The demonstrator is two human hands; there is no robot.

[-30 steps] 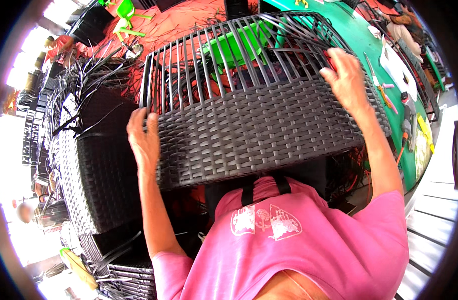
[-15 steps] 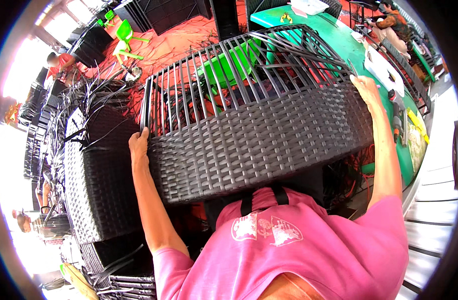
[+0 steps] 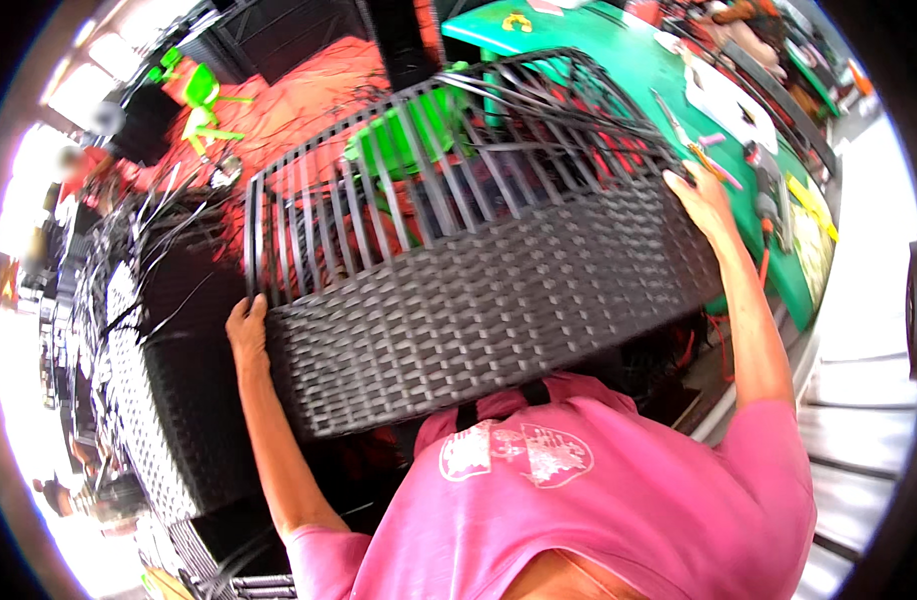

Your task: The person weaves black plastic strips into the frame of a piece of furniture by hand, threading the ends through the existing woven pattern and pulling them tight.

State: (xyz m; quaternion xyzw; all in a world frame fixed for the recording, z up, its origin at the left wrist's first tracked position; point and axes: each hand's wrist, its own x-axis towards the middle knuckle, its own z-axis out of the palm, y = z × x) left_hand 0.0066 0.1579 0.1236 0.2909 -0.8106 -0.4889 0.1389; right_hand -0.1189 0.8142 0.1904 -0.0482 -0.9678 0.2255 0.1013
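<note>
In front of my body is a half-woven black wicker furniture frame (image 3: 499, 290). Its near part is covered in dense flat plastic weave, while the far part shows bare parallel strips. The left edge is gripped by my left hand (image 3: 249, 332), fingers curled over it. At the far right corner my right hand (image 3: 704, 205) is closed round the edge, its fingertips partly hidden. Loose black strips (image 3: 539, 105) trail across the frame's far right side. The piece tilts, its right end farther from me than its left.
On the right, a green table (image 3: 619, 60) carries a white tray (image 3: 734, 110), a pointed hand tool (image 3: 671, 118) and a dark power tool (image 3: 767, 190). Another woven piece (image 3: 144, 390) stands at left under tangled strips (image 3: 154, 230). Green chairs (image 3: 201, 88) stand on the red floor (image 3: 299, 90).
The frame and both hands have shifted left in the picture, and the frame's left end sits lower. The surroundings have shifted too. Both hands keep their hold.
</note>
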